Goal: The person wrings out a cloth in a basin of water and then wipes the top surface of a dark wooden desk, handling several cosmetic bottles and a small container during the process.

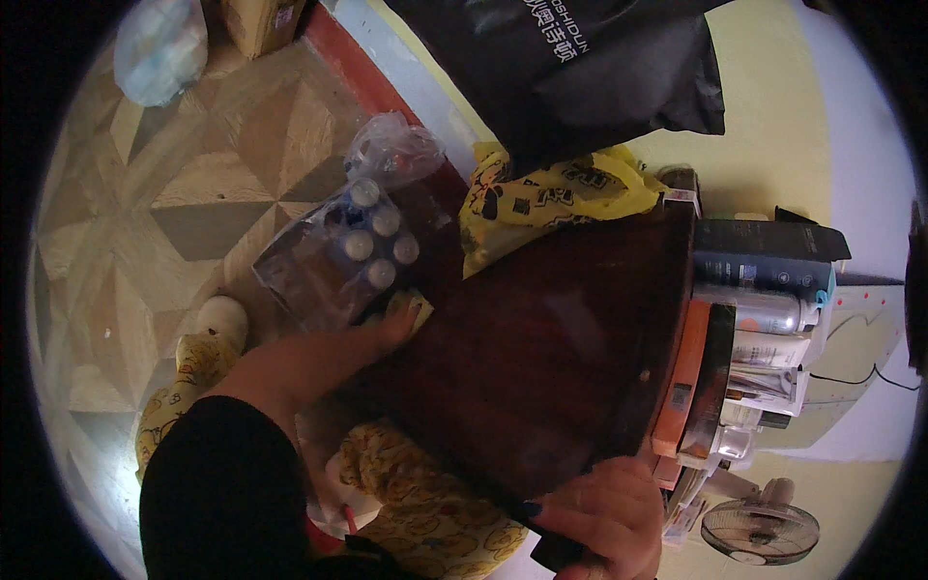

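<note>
A dark red-brown wooden tabletop (536, 348) fills the middle of the view. At its left edge, my left hand (399, 319) holds a yellow cloth or sponge (423, 313) against the wood, its fingers partly hidden. My right hand (609, 507) is curled over the near edge at the lower right, with a small dark object (557, 552) just beneath. Beyond my left hand, several capped bottles (359, 245) stand in clear plastic wrap. A yellow printed plastic bag (551, 196) lies on the far part of the tabletop, partly under a large black bag (594, 72) bearing writing.
Along the right side stand a dark box (768, 254), a spray can (768, 310), an orange box (681, 377), and several tubes. A fan (760, 531) is at lower right. A clear bag (395, 148), white bag (161, 52) and cardboard box (261, 25) lie towards the top left.
</note>
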### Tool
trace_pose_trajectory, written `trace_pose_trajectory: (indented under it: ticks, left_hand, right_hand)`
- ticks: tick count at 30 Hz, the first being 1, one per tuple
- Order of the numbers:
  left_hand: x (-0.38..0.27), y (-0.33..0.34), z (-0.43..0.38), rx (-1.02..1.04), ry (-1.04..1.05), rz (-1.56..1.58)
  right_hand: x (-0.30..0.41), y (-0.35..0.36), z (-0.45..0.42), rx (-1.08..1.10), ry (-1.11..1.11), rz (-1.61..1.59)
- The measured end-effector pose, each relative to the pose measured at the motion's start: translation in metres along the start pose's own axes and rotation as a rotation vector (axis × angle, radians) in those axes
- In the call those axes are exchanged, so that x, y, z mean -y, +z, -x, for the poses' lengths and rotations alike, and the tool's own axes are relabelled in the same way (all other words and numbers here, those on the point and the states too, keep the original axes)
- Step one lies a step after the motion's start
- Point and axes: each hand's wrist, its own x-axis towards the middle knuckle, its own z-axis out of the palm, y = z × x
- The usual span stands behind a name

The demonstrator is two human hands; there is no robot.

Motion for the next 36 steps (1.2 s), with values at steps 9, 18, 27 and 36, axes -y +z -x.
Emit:
trace_pose_trajectory:
  ticks: [9,18,27,36]
  left_hand:
    - [-0.073,0.001,-0.112,0.003,0.207,-0.187]
    - [-0.036,0.017,-0.211,-0.018,0.131,0.105]
    - [0.066,0.037,-0.296,-0.121,0.217,0.232]
    - [0.055,0.048,-0.269,-0.051,0.265,0.263]
  right_hand:
    - [-0.01,-0.008,-0.012,0.157,-0.105,-0.195]
    - [-0.014,-0.005,-0.014,-0.023,-0.173,-0.215]
    - [-0.009,-0.014,-0.029,0.016,-0.156,-0.187]
    - [-0.003,-0.01,-0.017,0.016,-0.102,-0.116]
